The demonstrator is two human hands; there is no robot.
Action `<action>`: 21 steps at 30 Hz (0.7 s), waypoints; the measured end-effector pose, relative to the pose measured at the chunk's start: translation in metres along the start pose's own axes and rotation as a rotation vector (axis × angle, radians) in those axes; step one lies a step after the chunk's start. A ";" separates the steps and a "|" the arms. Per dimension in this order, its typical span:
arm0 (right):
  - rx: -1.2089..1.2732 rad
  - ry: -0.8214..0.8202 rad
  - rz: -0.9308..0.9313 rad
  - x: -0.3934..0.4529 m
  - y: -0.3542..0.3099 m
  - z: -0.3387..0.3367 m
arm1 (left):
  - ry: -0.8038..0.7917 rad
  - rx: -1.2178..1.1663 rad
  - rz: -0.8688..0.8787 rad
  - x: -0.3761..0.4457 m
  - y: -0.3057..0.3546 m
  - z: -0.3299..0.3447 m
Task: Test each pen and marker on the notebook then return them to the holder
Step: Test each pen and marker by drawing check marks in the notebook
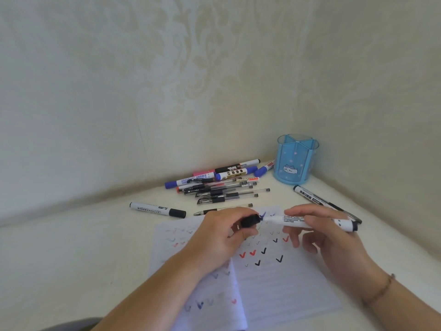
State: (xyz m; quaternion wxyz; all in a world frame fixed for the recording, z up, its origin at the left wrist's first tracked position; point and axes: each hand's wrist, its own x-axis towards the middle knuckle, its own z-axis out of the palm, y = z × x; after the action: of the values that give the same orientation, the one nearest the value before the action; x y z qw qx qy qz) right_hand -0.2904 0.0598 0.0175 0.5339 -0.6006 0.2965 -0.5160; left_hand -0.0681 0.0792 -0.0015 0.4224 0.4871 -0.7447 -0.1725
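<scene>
- The right hand [334,235] is pinching a white whiteboard marker [307,222] lying level above the open notebook [281,287]; its barrel print is too blurred to read.
- The left hand [222,235] is gripping the marker's black cap [250,221] with curled fingers, just off the tip.
- "BOARD" is probably showing on one marker in the far pile of pens and markers [219,185].
- One blue holder [297,161] is standing far right.
- Two more markers are lying apart: one left [157,209], one right [317,199].

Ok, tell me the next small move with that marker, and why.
Probably draw the black cap clear: the left hand pinches it right at the tip of the white marker that the right hand grips above the notebook.
</scene>
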 end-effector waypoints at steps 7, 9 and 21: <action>-0.070 -0.050 0.078 0.000 -0.003 0.007 | -0.038 0.002 0.158 -0.001 0.003 0.000; -0.083 -0.064 0.065 -0.001 -0.003 0.008 | -0.057 -0.006 0.166 -0.002 0.003 0.001; -0.108 -0.125 -0.027 0.004 0.002 0.010 | -0.064 -0.053 0.156 0.003 0.004 0.003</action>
State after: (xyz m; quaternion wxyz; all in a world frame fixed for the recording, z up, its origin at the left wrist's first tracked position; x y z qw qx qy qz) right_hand -0.2798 0.0587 0.0175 0.5115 -0.6634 0.2819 -0.4678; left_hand -0.0735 0.0783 0.0003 0.4233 0.4105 -0.7887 -0.1741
